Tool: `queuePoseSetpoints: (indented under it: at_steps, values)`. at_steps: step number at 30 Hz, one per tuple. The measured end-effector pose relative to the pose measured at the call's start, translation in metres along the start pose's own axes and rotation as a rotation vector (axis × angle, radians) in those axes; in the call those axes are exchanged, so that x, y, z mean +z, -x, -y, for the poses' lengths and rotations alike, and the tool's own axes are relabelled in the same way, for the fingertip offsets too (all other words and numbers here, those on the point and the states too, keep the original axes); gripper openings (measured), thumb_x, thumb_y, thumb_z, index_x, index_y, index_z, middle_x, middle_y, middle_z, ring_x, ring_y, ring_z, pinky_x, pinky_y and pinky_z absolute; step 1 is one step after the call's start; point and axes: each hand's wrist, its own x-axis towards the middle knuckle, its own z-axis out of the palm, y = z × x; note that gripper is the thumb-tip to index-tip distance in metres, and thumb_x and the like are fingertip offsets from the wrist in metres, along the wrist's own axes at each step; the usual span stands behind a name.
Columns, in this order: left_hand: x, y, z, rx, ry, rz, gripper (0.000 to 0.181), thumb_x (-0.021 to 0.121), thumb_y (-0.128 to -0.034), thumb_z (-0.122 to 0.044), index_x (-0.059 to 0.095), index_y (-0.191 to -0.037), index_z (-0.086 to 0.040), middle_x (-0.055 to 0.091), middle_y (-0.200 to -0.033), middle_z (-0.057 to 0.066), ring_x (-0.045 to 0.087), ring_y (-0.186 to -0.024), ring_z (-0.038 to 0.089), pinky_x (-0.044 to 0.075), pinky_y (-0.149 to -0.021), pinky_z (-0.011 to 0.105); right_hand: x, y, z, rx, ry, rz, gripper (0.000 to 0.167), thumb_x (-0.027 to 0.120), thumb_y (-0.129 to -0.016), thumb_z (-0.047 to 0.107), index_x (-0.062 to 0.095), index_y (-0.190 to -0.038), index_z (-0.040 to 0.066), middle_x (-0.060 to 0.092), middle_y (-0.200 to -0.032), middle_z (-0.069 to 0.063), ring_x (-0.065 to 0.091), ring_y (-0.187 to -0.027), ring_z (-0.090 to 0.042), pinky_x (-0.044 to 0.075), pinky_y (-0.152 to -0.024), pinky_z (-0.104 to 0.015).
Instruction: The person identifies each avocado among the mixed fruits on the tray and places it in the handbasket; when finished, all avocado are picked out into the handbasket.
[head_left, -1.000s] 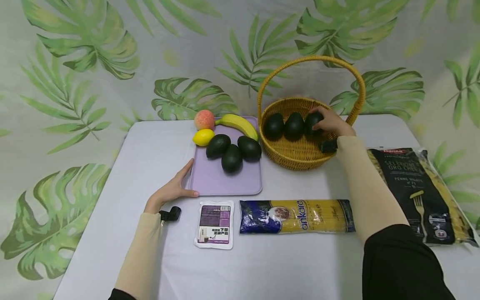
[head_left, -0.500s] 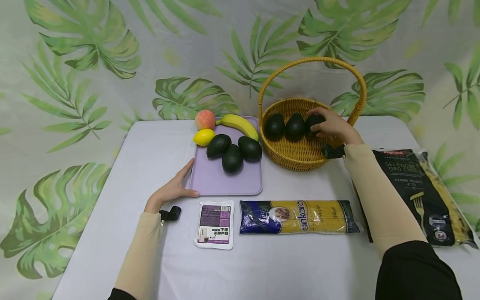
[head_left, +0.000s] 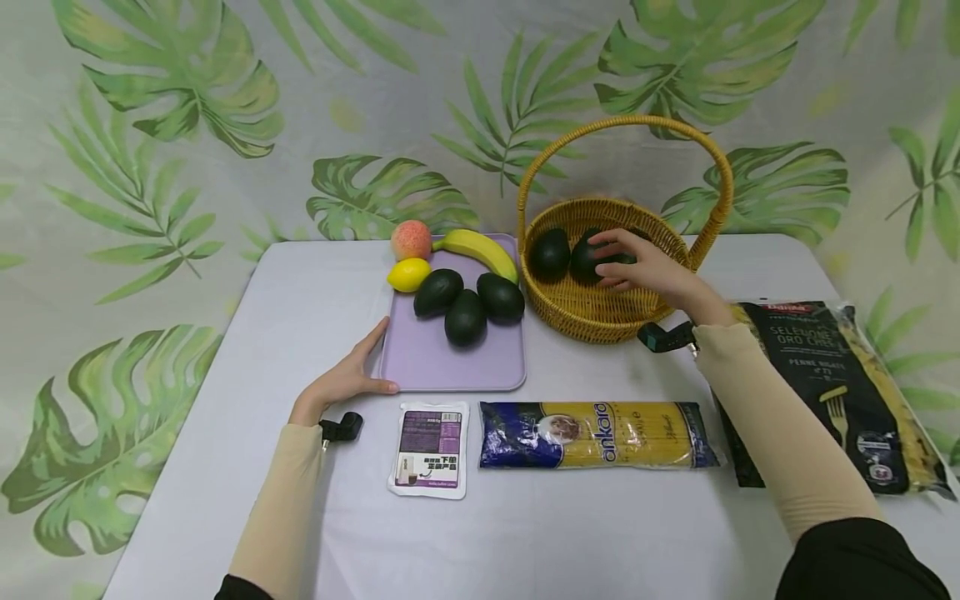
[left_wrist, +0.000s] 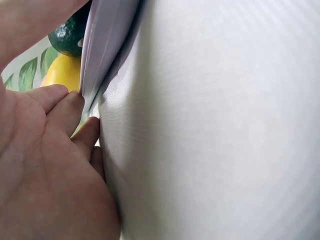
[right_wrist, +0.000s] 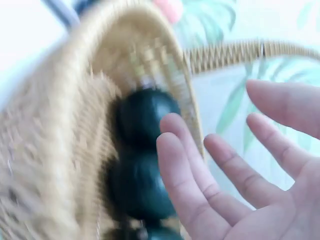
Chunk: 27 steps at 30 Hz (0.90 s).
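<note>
My right hand (head_left: 648, 271) hovers over the wicker basket (head_left: 592, 321), fingers spread and holding nothing. Beneath it lies a row of dark avocados (head_left: 550, 254); the hand partly hides the middle one and covers most of the rightmost. In the right wrist view, the avocados (right_wrist: 147, 185) sit apart from the fingertips. My left hand (head_left: 341, 383) rests against the left edge of the lilac tray (head_left: 450, 375), thumb at its front corner. On that tray are three avocados (head_left: 464, 318) and a banana (head_left: 477, 248), with a lemon (head_left: 408, 275) and a peach (head_left: 411, 240) at its left edge.
A purple-and-white sachet (head_left: 429, 450) lies in front of the tray. Right of it is a pack of spaghetti (head_left: 600, 435). A large black penne bag (head_left: 832, 392) lies at the right, partly under the right forearm. The basket's tall handle (head_left: 626, 122) arches above it.
My right hand has let go of the rightmost avocado in the basket and lifted back toward me, its fingers spreading. My left hand stays at the tray.
</note>
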Motion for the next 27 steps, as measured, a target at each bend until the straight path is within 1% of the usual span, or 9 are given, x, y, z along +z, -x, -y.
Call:
queuePoseSetpoints:
  at_steps: [3,7,11,15,18,21,22,24,27]
  values:
    - [0.0,0.0,0.0,0.0,0.002,0.0,0.111,0.08,-0.0774,-0.02,0.001,-0.155,-0.015,-0.003,-0.16,0.009,-0.004,-0.144,0.028,0.001,-0.114,0.051,0.014,-0.001,0.003,-0.035,-0.025,0.022,0.051,0.056,-0.098,0.019,0.036,-0.143,0.008,0.04,-0.139,-0.02,0.059,-0.106,-0.039,0.049,-0.089,-0.051]
    - [0.0,0.0,-0.001,-0.002,-0.002,-0.002,0.111,0.08,-0.0775,-0.02,0.001,-0.155,-0.015,-0.003,-0.16,0.009,-0.004,-0.144,0.028,0.001,-0.114,0.051,0.037,-0.001,0.011,-0.092,-0.049,0.052,0.051,0.058,-0.096,0.017,0.038,-0.142,0.011,0.043,-0.138,-0.016,0.057,-0.109,-0.038,0.049,-0.089,-0.051]
    - [0.0,0.001,-0.002,-0.004,0.001,-0.002,0.111,0.08,-0.0776,-0.02,0.001,-0.155,-0.015,-0.003,-0.16,0.009,-0.004,-0.144,0.028,0.001,-0.114,0.051,0.061,-0.004,0.018,-0.157,-0.069,0.104,0.053,0.058,-0.096,0.013,0.036,-0.144,0.007,0.041,-0.14,-0.019,0.053,-0.114,-0.04,0.05,-0.087,-0.049]
    - [0.001,0.002,-0.002,-0.012,0.008,-0.004,0.111,0.08,-0.0776,-0.019,0.001,-0.155,-0.015,-0.003,-0.16,0.009,-0.005,-0.144,0.028,0.0,-0.114,0.051,0.085,-0.009,0.021,-0.201,-0.057,0.171,0.055,0.057,-0.096,0.013,0.033,-0.145,0.004,0.037,-0.142,-0.023,0.044,-0.122,-0.042,0.048,-0.092,-0.048]
    - [0.001,0.002,-0.002,-0.017,0.008,-0.007,0.111,0.08,-0.0775,-0.02,0.001,-0.155,-0.016,-0.003,-0.16,0.009,-0.005,-0.144,0.028,0.0,-0.114,0.052,0.1,-0.013,0.022,-0.19,-0.057,0.224,0.057,0.058,-0.096,0.015,0.032,-0.146,0.008,0.033,-0.146,-0.021,0.045,-0.122,-0.042,0.046,-0.094,-0.049]
    - [0.001,0.002,-0.002,-0.017,0.008,-0.007,0.111,0.08,-0.0773,-0.02,0.001,-0.155,-0.016,-0.003,-0.16,0.009,-0.005,-0.144,0.028,0.001,-0.114,0.051,0.114,-0.018,0.024,-0.151,-0.072,0.266,0.06,0.059,-0.095,0.018,0.031,-0.148,0.013,0.025,-0.15,-0.019,0.048,-0.117,-0.044,0.044,-0.095,-0.053]
    - [0.001,0.002,-0.002,-0.018,0.009,-0.007,0.111,0.08,-0.0773,-0.02,0.001,-0.155,-0.016,-0.003,-0.16,0.008,-0.005,-0.144,0.028,0.0,-0.114,0.051,0.118,-0.02,0.024,-0.134,-0.082,0.279,0.061,0.059,-0.095,0.018,0.03,-0.149,0.015,0.022,-0.152,-0.018,0.05,-0.114,-0.045,0.045,-0.093,-0.055]
    - [0.002,0.001,-0.002,-0.018,0.011,-0.006,0.111,0.08,-0.0771,-0.02,0.001,-0.155,-0.017,-0.003,-0.16,0.008,-0.005,-0.144,0.028,0.0,-0.114,0.051,0.126,-0.024,0.024,-0.118,-0.083,0.294,0.064,0.06,-0.095,0.019,0.028,-0.15,0.018,0.017,-0.154,-0.018,0.051,-0.111,-0.047,0.045,-0.092,-0.057]
    - [0.002,0.0,-0.001,-0.018,0.017,-0.007,0.112,0.081,-0.0768,-0.019,0.001,-0.155,-0.017,-0.003,-0.16,0.008,-0.005,-0.144,0.028,0.0,-0.114,0.051,0.136,-0.034,0.024,-0.113,-0.032,0.286,0.066,0.06,-0.095,0.021,0.026,-0.151,0.019,0.015,-0.154,-0.017,0.054,-0.107,-0.044,0.048,-0.088,-0.054]
